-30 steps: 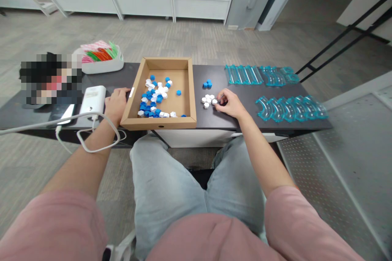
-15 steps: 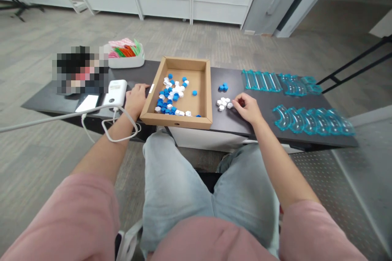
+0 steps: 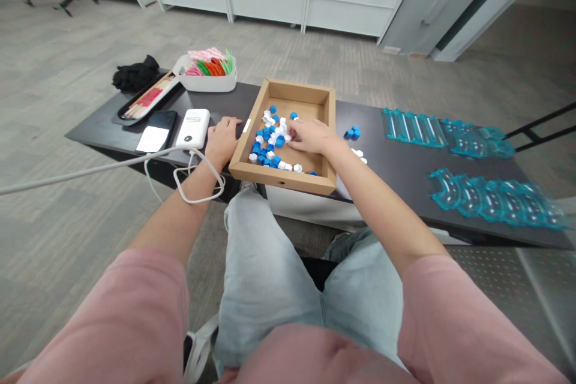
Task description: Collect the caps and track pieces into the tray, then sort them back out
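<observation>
A shallow cardboard tray (image 3: pixel 329 132) on the black table (image 3: pixel 396 162) holds several small blue and white hexagonal pieces (image 3: pixel 270 144). My right hand (image 3: pixel 310 135) reaches into the tray, its fingers curled over the pieces near the middle; what it grips is hidden. My left hand (image 3: pixel 222 141) rests flat on the table against the tray's left wall, fingers spread. Right of the tray lie a small cluster of blue pieces (image 3: pixel 352 132) and a few white pieces (image 3: pixel 359 155), partly hidden behind my right forearm.
Two rows of clear teal curved and straight track segments (image 3: pixel 490 198) lie at the table's right. At the left are a white power bank (image 3: pixel 193 128) with a cable, a phone (image 3: pixel 156 131), a white bin of coloured strips (image 3: pixel 209 72), a dark tray of sticks (image 3: pixel 144 99) and black cloth (image 3: pixel 135 75).
My right hand has left the white pieces on the table and moved left into the tray. My left hand has stayed by the tray. The camera has swung to the left.
</observation>
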`<action>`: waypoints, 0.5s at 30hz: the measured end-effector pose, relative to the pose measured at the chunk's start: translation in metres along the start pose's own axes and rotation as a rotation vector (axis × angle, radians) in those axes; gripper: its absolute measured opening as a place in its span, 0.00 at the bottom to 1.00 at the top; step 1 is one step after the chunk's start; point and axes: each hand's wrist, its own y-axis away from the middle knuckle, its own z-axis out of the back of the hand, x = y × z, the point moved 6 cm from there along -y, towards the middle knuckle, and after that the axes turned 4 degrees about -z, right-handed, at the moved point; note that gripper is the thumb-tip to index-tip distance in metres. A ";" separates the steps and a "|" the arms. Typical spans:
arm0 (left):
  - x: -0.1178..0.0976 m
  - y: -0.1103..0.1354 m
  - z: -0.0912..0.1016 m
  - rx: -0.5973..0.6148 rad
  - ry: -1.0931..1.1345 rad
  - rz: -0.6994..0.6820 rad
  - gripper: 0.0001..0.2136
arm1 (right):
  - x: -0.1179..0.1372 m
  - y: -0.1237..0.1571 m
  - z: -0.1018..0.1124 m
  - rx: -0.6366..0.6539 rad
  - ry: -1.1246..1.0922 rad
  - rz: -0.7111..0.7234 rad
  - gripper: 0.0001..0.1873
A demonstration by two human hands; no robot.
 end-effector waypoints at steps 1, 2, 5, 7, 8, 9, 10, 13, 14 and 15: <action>-0.001 0.000 0.000 0.001 -0.005 0.000 0.27 | 0.000 -0.004 -0.005 0.030 0.022 -0.001 0.11; -0.001 0.001 0.000 0.001 -0.009 0.000 0.27 | -0.001 -0.006 -0.009 0.041 0.032 0.000 0.10; -0.002 0.001 0.000 0.000 -0.012 -0.001 0.26 | -0.003 -0.006 -0.010 0.006 -0.014 0.005 0.11; -0.001 0.001 0.000 0.001 -0.006 0.002 0.26 | -0.006 -0.003 -0.002 -0.065 -0.120 -0.001 0.13; -0.001 0.000 0.000 0.004 -0.002 0.002 0.27 | -0.009 0.000 0.004 -0.118 -0.189 -0.006 0.14; 0.000 0.000 0.000 0.007 0.001 0.001 0.27 | -0.013 0.006 0.012 -0.178 -0.258 -0.006 0.14; 0.000 -0.001 -0.001 0.008 0.003 -0.002 0.27 | -0.019 0.013 0.020 -0.238 -0.318 -0.002 0.15; 0.000 -0.002 0.000 0.009 0.006 -0.002 0.28 | -0.052 0.054 0.042 -0.422 -0.410 -0.010 0.16; 0.000 -0.002 0.001 0.012 0.003 0.004 0.28 | -0.068 0.074 0.047 -0.480 -0.423 -0.035 0.16; -0.001 -0.002 0.002 0.020 0.000 0.009 0.28 | -0.086 0.095 0.049 -0.534 -0.435 -0.077 0.16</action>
